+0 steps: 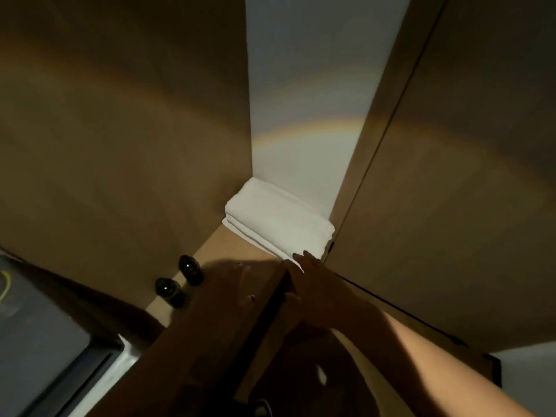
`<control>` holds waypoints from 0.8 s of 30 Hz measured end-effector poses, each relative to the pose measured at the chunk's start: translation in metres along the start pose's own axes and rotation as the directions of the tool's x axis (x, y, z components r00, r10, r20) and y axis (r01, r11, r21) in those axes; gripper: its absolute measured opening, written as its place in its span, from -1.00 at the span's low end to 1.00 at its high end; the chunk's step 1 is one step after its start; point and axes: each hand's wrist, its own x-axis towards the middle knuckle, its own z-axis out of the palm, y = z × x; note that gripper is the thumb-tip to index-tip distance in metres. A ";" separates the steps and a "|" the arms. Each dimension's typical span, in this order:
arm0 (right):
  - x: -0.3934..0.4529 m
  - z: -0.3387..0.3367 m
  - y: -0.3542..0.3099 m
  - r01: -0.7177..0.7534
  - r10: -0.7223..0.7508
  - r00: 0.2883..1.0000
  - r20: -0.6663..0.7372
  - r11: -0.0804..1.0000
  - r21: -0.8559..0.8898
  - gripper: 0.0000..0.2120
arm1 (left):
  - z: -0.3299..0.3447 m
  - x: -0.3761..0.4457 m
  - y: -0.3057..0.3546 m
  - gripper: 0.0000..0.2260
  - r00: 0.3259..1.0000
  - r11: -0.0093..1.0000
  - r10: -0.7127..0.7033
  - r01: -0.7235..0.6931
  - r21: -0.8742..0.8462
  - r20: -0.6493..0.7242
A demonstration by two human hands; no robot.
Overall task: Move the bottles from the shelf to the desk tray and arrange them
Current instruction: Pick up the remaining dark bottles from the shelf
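Note:
Two small dark bottles with rounded glossy tops stand side by side at the left end of a wooden shelf [219, 245]: the far bottle [190, 269] and the near bottle [170, 291]. My left hand [233, 279] lies in deep shadow just right of them, flat with fingers spread, touching neither bottle. My right hand [316, 285] reaches in from the lower right with fingers stretched out, its fingertips at the front edge of the folded towels. Neither hand holds anything. No tray is in view.
A stack of folded white towels [279, 224] fills the back right corner of the shelf against a white wall [301, 115]. Brown cabinet panels [451, 176] close in on both sides. A dark glass-like surface [39, 341] sits at the lower left.

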 end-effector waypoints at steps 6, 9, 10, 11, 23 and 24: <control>0.086 -0.011 0.018 0.096 -0.107 0.989 0.104 0.989 0.109 -0.35 | -0.018 0.047 -0.014 -0.42 0.987 0.986 -0.160 0.160 -0.049 0.008; 0.126 -0.011 0.030 0.181 -0.192 0.968 0.161 0.980 0.083 -0.34 | -0.025 0.066 -0.021 -0.49 0.961 0.954 -0.274 0.269 -0.133 -0.025; 0.141 -0.011 0.034 0.220 -0.229 0.956 0.183 0.973 0.068 -0.34 | -0.027 0.071 -0.021 -0.52 0.952 0.943 -0.303 0.293 -0.156 -0.040; 0.155 -0.012 0.038 0.258 -0.266 0.943 0.200 0.964 0.065 -0.34 | -0.028 0.075 -0.021 -0.55 0.941 0.930 -0.336 0.324 -0.176 -0.043; 0.289 -0.002 0.059 0.567 -0.567 0.776 0.276 0.819 0.086 -0.33 | -0.018 0.120 -0.026 -0.43 0.739 0.704 -0.669 0.596 -0.386 -0.080; 0.295 0.004 0.057 0.563 -0.568 0.766 0.302 0.819 0.111 -0.33 | -0.013 0.123 -0.031 -0.41 0.725 0.685 -0.685 0.610 -0.398 -0.068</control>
